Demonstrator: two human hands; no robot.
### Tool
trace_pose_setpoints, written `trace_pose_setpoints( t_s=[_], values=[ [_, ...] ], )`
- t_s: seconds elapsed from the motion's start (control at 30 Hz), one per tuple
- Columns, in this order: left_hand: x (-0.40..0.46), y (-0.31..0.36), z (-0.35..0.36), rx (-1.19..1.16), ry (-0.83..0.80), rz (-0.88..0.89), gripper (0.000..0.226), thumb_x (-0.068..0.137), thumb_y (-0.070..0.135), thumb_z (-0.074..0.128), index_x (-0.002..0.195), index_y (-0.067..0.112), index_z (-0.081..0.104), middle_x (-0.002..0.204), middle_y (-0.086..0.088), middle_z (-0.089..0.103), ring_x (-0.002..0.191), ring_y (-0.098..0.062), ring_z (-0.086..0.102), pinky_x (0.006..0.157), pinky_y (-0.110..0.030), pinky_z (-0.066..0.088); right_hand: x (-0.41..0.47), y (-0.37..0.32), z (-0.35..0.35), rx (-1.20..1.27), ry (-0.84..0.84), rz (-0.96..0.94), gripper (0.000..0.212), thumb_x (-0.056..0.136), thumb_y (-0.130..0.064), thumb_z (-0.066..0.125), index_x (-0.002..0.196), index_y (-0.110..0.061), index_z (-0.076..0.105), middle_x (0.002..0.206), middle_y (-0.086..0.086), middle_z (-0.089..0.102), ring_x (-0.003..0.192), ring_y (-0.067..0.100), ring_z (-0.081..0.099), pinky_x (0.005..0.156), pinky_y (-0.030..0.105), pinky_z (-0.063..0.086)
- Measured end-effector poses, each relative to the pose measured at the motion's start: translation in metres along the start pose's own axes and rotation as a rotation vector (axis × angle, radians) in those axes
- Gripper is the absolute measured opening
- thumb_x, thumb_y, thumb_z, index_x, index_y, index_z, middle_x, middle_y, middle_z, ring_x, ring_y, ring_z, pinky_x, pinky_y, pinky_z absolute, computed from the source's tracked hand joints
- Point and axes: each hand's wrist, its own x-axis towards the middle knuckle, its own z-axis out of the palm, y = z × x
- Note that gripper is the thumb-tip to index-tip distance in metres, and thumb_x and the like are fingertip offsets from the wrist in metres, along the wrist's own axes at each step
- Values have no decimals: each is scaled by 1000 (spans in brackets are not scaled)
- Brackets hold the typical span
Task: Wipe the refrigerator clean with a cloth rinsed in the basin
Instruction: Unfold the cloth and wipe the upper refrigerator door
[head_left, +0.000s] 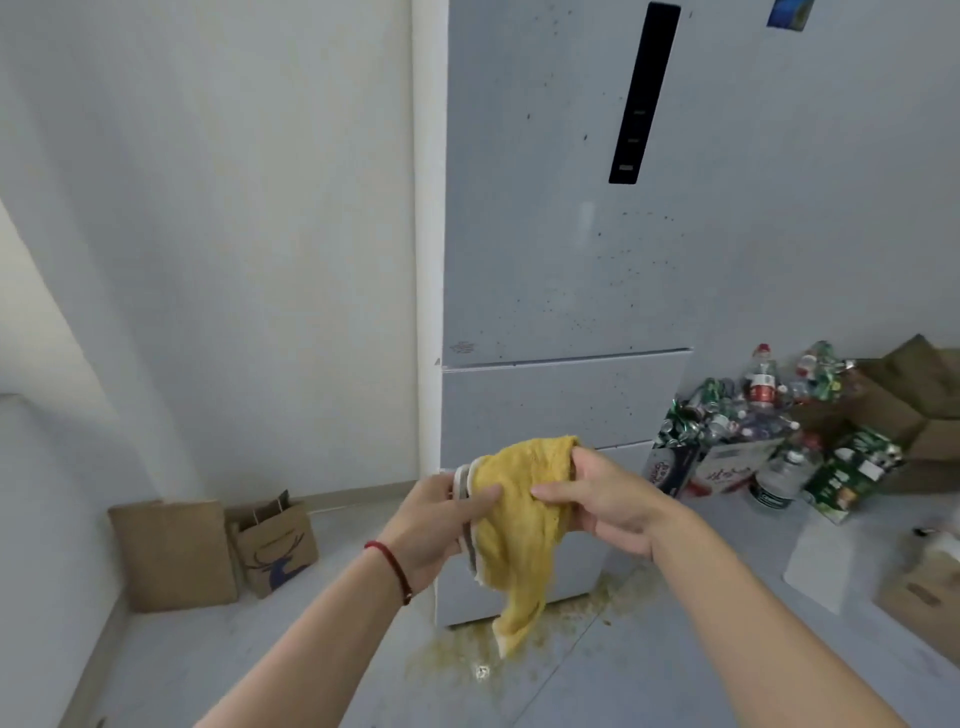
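Observation:
A tall pale grey refrigerator (561, 249) stands ahead, its door speckled with dark spots and carrying a black panel (643, 93). A yellow cloth (519, 519) with a grey-white edge hangs in front of its lower drawers. My left hand (436, 525) grips the cloth's left side, thumb across the front. My right hand (597, 504) pinches the upper right part of the cloth. The cloth's tail droops toward the floor. No basin is in view.
Yellowish crumbs (519, 644) litter the floor at the refrigerator's foot. Two brown paper bags (275, 545) lean against the left wall. A heap of crushed cans and bottles (753, 405), cartons and cardboard boxes (924, 592) fills the right side.

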Motion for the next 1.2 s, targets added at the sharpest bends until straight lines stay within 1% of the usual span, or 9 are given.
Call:
trace_pose_setpoints(
  t_s=[0.2,0.3,0.43,0.53,0.63,0.8,0.93,1.07,1.2],
  values=[
    [18,7,26,241,224,177,29,85,31,82,88,2,77,91,-19,77,90,-38,74,85,-50,59,-15,7,-45,-151,201,-34,46,90,-9,78,132,-5,60,110,14,78,99,30,77,88,51,63],
    [31,14,54,265,245,277,30,94,33,72,94,3,73,89,-15,76,84,-31,73,85,-49,59,-19,10,-63,-116,318,-173,83,79,-34,87,146,-26,40,115,12,75,100,25,77,90,50,62],
    [50,31,81,222,194,377,29,103,36,58,99,7,60,85,-13,69,81,-27,69,77,-45,57,-33,14,-86,113,38,-227,93,86,-6,80,146,-55,28,131,17,66,113,35,71,87,53,62],
    [67,31,101,520,388,543,32,106,38,50,87,13,44,68,-2,50,63,-16,48,59,-37,42,-33,14,-105,-122,97,-349,80,90,-6,78,145,-50,40,123,18,64,106,32,72,84,45,63],
    [80,30,117,556,472,618,31,106,38,50,87,14,46,67,-3,53,61,-15,48,56,-40,43,-34,6,-130,-232,176,-452,57,91,-12,78,135,-41,55,114,16,64,102,24,73,88,46,62],
    [83,50,139,404,156,507,33,100,37,60,98,4,57,81,-7,63,75,-23,63,72,-46,54,-37,0,-168,199,46,-337,44,95,-26,69,137,-35,59,87,10,73,81,27,70,82,45,56],
    [81,70,154,563,54,480,34,96,32,64,102,-1,60,88,-10,66,84,-22,66,81,-47,57,-26,2,-186,280,-9,-276,40,96,-25,67,136,-26,66,117,16,75,104,34,70,93,46,53],
    [87,82,159,599,255,463,23,88,17,80,103,8,66,92,-9,78,89,-24,76,88,-46,61,-23,-13,-204,48,188,-487,38,87,-15,81,124,-20,74,111,0,79,108,18,74,89,26,59],
    [95,92,171,617,330,445,56,81,14,86,122,28,51,84,-7,78,80,-19,75,83,-37,60,-15,-40,-220,-444,304,-555,37,89,-22,81,123,-34,71,105,-15,73,93,6,69,78,13,52]
  ],
)
